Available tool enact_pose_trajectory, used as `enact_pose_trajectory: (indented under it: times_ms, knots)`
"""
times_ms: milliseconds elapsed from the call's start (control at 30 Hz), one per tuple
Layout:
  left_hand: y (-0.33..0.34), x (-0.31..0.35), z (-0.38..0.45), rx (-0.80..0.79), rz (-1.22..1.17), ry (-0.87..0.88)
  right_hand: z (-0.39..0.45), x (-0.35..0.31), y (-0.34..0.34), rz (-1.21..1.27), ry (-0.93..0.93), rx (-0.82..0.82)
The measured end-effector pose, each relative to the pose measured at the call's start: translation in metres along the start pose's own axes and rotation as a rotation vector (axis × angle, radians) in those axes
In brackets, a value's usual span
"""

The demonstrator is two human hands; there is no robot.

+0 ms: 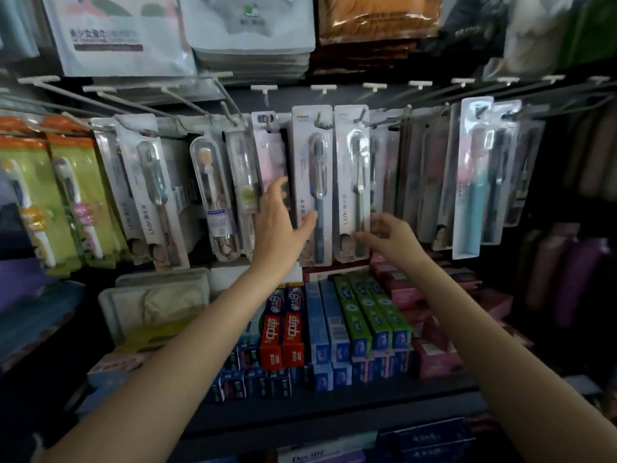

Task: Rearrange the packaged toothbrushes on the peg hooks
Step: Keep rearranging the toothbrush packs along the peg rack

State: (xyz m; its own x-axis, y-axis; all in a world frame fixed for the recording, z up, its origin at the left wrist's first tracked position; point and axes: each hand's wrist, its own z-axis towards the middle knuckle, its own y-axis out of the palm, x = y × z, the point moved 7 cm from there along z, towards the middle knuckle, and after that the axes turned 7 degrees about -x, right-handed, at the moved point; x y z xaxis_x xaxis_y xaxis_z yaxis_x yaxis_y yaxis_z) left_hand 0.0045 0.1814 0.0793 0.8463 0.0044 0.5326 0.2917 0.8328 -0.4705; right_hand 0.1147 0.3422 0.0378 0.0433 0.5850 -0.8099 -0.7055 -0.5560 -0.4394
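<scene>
- Packaged toothbrushes (312, 182) are seen hanging in a row on the peg hooks (230, 108), above a shelf (334, 406) of toothpaste boxes (334, 329).
- Left hand (278, 217): fingers straight, laid against the pink pack (268, 152); thumb touches the lower face of the grey-brush pack. Nothing is gripped.
- Right hand (389, 233): fingers loosely curled at the bottom edge of the white-brush pack (352, 182); whether it is pinched cannot be told.
- No pack is seen off its hook.
- Packs on the far hooks hang tilted and overlapping; the middle two hang straight.
- Judgement: the task is at an early or middle stage; most of the row is likely left to sort.
</scene>
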Motion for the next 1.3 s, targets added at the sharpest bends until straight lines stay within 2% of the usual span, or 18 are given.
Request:
enact_pose_trajectory:
  times_ms: [67,167,200,400,633,733,800,967,1067,1133,1200,1267,1300]
  knots:
    - [0.008,-0.007,0.005,-0.011,-0.067,-0.103,0.002,0.001,-0.006,-0.004,-0.052,0.022]
    - [0.014,-0.017,0.01,-0.014,-0.061,-0.17,0.011,0.005,-0.033,0.052,-0.016,0.23]
    - [0.015,-0.018,0.01,-0.011,-0.033,-0.171,0.017,0.007,-0.038,0.029,0.02,0.255]
    - [0.016,-0.019,0.005,0.007,0.078,-0.127,0.062,0.008,-0.029,-0.006,0.116,0.185]
    - [0.0,-0.022,-0.002,0.053,0.14,-0.093,0.046,0.007,-0.038,0.019,0.002,0.205]
    - [0.003,-0.018,-0.004,0.032,0.155,-0.08,0.024,-0.011,-0.058,-0.117,-0.055,0.237]
    - [0.006,-0.016,-0.005,0.009,0.123,-0.085,0.015,-0.026,-0.07,-0.284,-0.044,0.204]
    - [0.004,-0.01,-0.009,-0.001,0.075,-0.064,-0.012,-0.053,-0.091,-0.691,0.068,0.138]
    - [0.004,-0.011,-0.011,-0.008,0.03,-0.119,-0.031,-0.056,-0.1,-0.868,0.147,0.053]
    - [0.001,-0.009,-0.015,0.06,-0.02,-0.172,-0.047,-0.056,-0.11,-0.856,0.157,0.032]
    - [-0.007,0.0,-0.024,0.231,-0.055,-0.165,-0.068,-0.053,-0.122,-0.744,0.106,0.066]
    - [-0.012,0.023,-0.03,0.382,-0.007,-0.068,-0.091,-0.042,-0.143,-0.561,0.022,0.206]
    - [-0.008,0.038,-0.029,0.41,0.01,-0.011,-0.1,-0.031,-0.157,-0.458,-0.019,0.293]
